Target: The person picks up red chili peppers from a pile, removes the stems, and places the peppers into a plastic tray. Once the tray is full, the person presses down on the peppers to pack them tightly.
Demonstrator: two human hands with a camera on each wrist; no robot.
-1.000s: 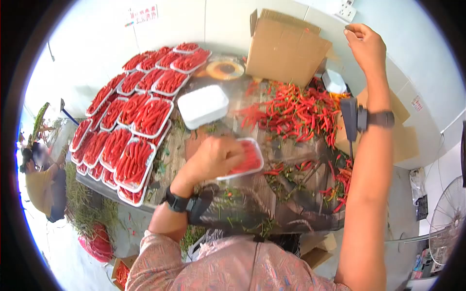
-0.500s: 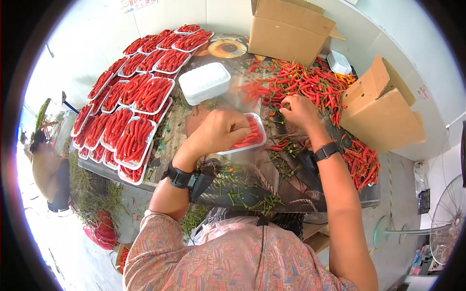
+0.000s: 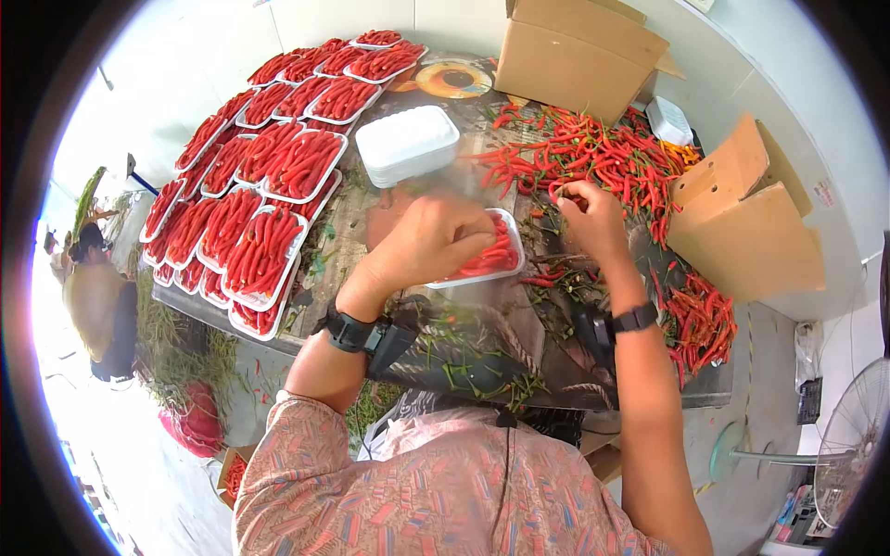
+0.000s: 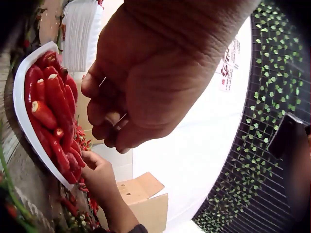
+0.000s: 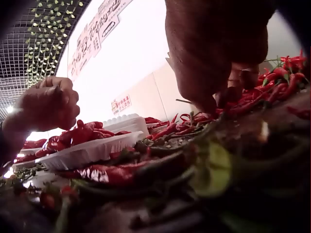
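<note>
In the head view the left hand [image 3: 428, 243] hovers with curled fingers over the left part of a white tray of red chilies [image 3: 521, 261]. The left wrist view shows those fingers [image 4: 141, 92] bent beside the tray [image 4: 19, 92], apart from the chilies; a small pale spot between them is unclear. The right hand [image 3: 593, 222] is at the near edge of the loose chili pile [image 3: 603, 162], thumb and fingers pinching at a red chili [image 3: 554, 193]. In the right wrist view its fingertips [image 5: 209, 103] reach down among the chilies, partly hidden.
Filled chili trays [image 3: 269, 250] overlap on the table's left side. Stacked empty white trays [image 3: 408, 148] stand behind the left hand. Cardboard boxes [image 3: 565, 56] are at the back and right [image 3: 742, 222]. Green stems [image 3: 473, 371] litter the front; a fan [image 3: 853, 445] stands right.
The right hand has come down from high at the right to the loose chilies. The left hand stays over the tray, and the head view has shifted slightly.
</note>
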